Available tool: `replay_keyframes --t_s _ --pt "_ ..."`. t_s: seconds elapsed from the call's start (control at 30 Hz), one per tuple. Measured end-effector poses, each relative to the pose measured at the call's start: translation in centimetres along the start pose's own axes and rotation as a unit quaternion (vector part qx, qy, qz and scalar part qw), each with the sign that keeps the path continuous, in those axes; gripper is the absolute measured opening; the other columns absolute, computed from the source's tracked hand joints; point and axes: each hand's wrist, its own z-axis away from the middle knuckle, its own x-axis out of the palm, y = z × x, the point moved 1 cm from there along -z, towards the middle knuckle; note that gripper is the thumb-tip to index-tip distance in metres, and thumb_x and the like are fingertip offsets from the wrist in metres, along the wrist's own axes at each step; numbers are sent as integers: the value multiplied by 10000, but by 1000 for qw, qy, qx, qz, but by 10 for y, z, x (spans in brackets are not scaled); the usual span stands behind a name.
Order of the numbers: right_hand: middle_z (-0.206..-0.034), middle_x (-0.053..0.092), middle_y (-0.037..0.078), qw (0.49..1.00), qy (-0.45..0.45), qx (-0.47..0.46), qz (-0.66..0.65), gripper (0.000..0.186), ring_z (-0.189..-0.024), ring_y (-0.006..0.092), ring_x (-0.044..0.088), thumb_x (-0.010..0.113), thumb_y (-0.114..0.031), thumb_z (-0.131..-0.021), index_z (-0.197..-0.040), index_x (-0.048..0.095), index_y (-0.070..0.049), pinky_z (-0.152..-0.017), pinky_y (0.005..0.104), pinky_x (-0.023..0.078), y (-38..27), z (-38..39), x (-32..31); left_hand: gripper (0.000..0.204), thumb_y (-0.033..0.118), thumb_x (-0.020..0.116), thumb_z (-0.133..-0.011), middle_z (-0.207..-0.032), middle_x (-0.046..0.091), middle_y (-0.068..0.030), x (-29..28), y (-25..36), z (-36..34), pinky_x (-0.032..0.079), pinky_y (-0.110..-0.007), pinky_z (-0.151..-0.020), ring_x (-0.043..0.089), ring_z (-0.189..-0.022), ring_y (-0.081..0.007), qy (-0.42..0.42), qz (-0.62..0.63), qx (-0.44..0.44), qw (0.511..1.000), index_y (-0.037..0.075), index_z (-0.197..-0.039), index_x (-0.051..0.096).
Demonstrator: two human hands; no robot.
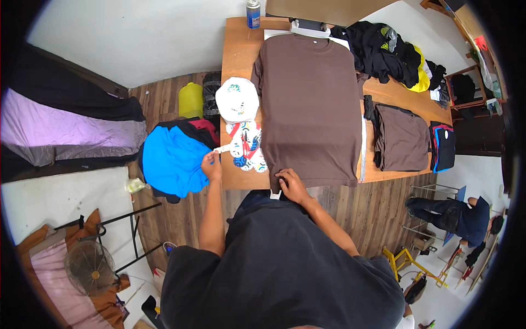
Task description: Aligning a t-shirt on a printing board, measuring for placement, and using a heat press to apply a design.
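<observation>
A brown T-shirt [312, 104] lies spread on the wooden table, neckline away from me and hem toward me. My right hand [293, 186] is closed on its lower left hem corner. Just below that corner a small white piece [275, 194] shows, partly hidden. Off the table's left edge, my left hand [212, 167] pinches a small white strip [223, 148]; its far end reaches the round printed stickers [247, 147] beside the shirt. Behind these stickers sits a white round stack [237, 100] with a small coloured print.
Folded brown garments [402, 137] and a dark folded stack [442, 147] lie on the table's right. Black clothes [383, 52] are heaped behind them. A blue spray can [253, 15] stands at the far left corner. Left of the table is a blue cloth pile [175, 159]. Another person [460, 216] stands far right.
</observation>
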Motion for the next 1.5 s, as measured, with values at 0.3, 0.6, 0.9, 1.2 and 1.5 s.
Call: replay_keyframes --t_s 0.3,0.6,0.9,1.2,1.5 --pt "-1126 710 85 925 47 66 -371 311 -983 169 648 588 -189 -1051 -1306 608 -13 -870 324 521 -48 -63 -35 175 171 656 -1032 -1009 720 -64 26 148 69 515 -257 -808 667 -913 -111 -272 256 -79 924 28 -1124 614" --pt "-1048 727 65 855 155 107 -483 173 -890 73 645 670 -57 -995 -1152 644 12 -817 225 514 -39 -92 -100 113 94 672 -1004 -934 743 -80 132 166 102 510 -220 -745 681 -819 -96 -333 206 17 920 10 -1056 618" --pt "-847 661 -37 851 321 160 -384 106 -749 20 557 724 -120 -973 -995 660 -38 -674 203 439 65 -125 -200 318 186 777 -901 -1177 665 -130 212 205 119 478 -384 -911 627 -1058 -235 -303 -57 206 929 76 -1183 681" --pt "-881 695 4 854 386 119 -328 273 -763 45 590 712 -98 -969 -1189 578 -8 -676 198 453 105 -263 -323 562 315 673 -966 -1614 321 -217 237 181 105 156 -572 -1229 231 -1527 -425 -229 -319 375 840 92 -1458 518" --pt "-1209 589 120 915 371 20 158 308 -1101 328 535 659 -182 -925 -1222 654 -104 -961 464 403 121 -256 -319 577 321 643 -977 -1642 269 -217 239 186 105 113 -582 -1235 187 -1541 -428 -235 -353 346 837 95 -1483 481"
